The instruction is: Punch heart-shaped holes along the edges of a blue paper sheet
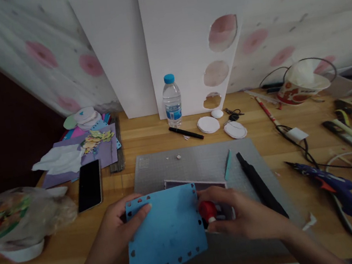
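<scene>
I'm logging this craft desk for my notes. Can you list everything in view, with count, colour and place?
blue sheet: 1, blue, heart-punched edge, front centre
glue stick: 1, red cap, beside the sheet
cutting mat: 1, grey, centre
water bottle: 1, clear, blue cap, back centre
pen: 1, black, behind the mat
phone: 1, black, left
glue gun: 1, blue, right
foam boards: 2, white, against the wall
left hand: holds the sheet
right hand: holds the glue stick
</scene>
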The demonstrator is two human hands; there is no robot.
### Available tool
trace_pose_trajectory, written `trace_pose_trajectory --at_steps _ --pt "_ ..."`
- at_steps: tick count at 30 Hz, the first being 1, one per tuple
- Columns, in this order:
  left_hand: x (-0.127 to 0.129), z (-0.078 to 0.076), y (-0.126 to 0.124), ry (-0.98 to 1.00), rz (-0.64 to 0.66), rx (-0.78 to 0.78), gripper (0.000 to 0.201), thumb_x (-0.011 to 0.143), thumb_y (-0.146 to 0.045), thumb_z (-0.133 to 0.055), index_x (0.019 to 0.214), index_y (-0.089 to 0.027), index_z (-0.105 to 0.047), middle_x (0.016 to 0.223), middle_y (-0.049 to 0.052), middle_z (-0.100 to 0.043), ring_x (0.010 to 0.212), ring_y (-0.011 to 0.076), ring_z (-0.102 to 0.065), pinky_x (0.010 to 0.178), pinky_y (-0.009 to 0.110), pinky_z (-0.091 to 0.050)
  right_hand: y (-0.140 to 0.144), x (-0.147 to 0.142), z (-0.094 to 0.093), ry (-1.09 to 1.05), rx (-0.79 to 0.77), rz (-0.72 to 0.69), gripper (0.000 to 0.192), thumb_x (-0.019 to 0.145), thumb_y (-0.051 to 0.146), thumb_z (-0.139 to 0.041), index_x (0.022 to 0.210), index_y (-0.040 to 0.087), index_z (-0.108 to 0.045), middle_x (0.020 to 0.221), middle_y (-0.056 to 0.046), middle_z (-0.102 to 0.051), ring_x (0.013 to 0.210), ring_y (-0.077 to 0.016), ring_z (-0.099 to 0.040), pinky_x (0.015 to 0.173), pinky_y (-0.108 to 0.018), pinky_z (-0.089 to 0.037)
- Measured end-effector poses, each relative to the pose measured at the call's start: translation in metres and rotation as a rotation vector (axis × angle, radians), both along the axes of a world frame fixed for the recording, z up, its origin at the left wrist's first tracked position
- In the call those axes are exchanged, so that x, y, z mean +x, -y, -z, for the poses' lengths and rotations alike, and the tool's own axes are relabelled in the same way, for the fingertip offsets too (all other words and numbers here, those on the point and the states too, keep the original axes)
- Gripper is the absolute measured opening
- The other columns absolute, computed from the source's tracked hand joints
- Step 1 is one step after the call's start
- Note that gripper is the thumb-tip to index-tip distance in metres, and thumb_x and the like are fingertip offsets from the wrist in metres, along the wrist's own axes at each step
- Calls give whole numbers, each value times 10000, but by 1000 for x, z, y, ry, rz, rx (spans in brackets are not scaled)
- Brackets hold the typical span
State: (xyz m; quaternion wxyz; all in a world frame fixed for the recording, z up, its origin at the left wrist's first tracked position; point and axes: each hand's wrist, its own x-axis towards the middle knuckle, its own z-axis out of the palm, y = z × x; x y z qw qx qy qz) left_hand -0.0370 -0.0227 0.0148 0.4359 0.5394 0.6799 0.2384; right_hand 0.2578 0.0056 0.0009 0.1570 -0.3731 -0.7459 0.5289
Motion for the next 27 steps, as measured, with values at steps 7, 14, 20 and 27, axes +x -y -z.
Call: trace_pose_trajectory --at_steps 7,14,20,27 --pt "-2 0 -2 11 -32 -7 314 791 -506 -658 906 -215 -683 916 21 -691 829 201 -655 670 234 -534 1 0 1 28 -9 6 251 808 278 -703 1043 215 -640 1073 -45 -684 996 -211 -621 895 -349 -482" --pt "-9 4 2 70 -62 -54 314 804 -504 -656 954 -229 -674 943 21 -690 827 197 -660 641 223 -537 1 2 -3 42 -41 23 285 806 333 -704 1060 211 -661 1303 -90 -608 1251 -272 -518 1007 -387 -429" --pt "-5 2 4 87 -88 -13 317 776 -503 -682 906 -214 -685 916 34 -690 823 209 -659 636 226 -537 1 3 1 -33 -36 61 298 802 334 -715 1079 232 -675 1348 -78 -582 1279 -268 -498 1036 -389 -418" --pt "-5 6 6 77 -55 -5 282 793 -485 -672 911 -229 -688 913 20 -694 819 194 -659 651 215 -530 4 2 6 -15 -33 73 413 781 336 -733 1169 232 -635 1316 -91 -604 1215 -265 -552 1031 -416 -433"
